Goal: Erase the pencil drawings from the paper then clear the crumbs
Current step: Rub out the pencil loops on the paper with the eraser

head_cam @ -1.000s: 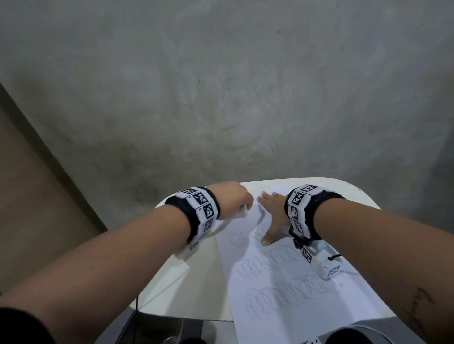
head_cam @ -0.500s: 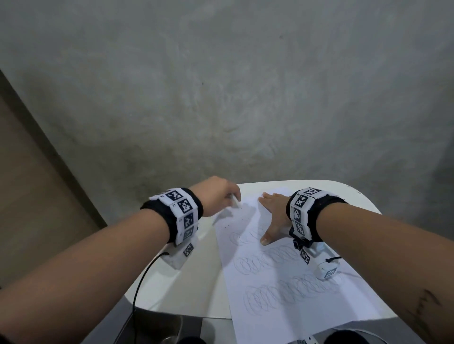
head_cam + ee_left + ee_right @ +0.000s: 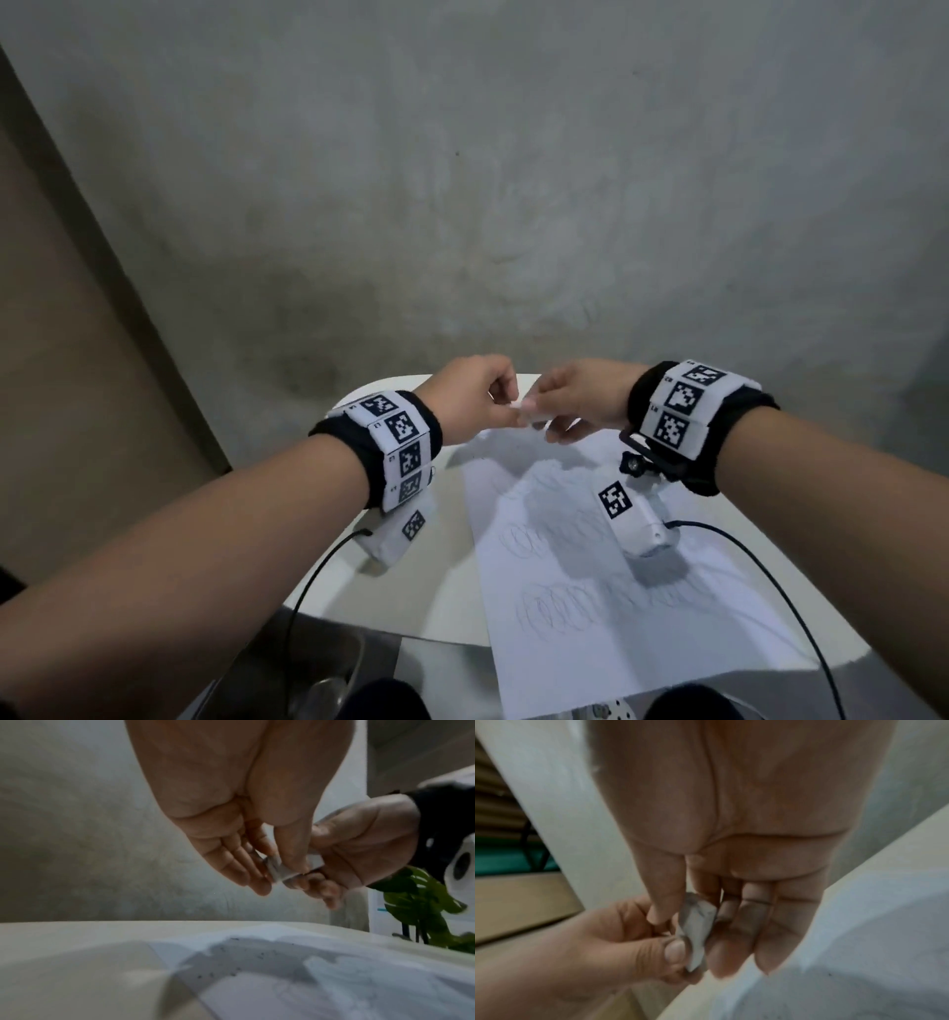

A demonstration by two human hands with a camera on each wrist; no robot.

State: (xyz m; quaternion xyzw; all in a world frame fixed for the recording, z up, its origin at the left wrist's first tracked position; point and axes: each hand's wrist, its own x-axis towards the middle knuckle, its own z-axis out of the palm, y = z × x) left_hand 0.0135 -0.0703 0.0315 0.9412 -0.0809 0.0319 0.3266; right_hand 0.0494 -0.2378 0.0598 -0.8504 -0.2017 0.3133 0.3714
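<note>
Head view: the paper [image 3: 606,591] with pencil loops lies near on the table [image 3: 411,580]. Above its far end, the left hand [image 3: 475,398] and right hand [image 3: 580,401] both pinch the eraser [image 3: 529,407] between them.

Both hands met at twelve o'clock, raised off the paper [image 3: 606,606]. Open air lay beneath them. The sheet's near half was bare from five to seven; only trailing cables [image 3: 770,580] crossed at four and eight.
</note>
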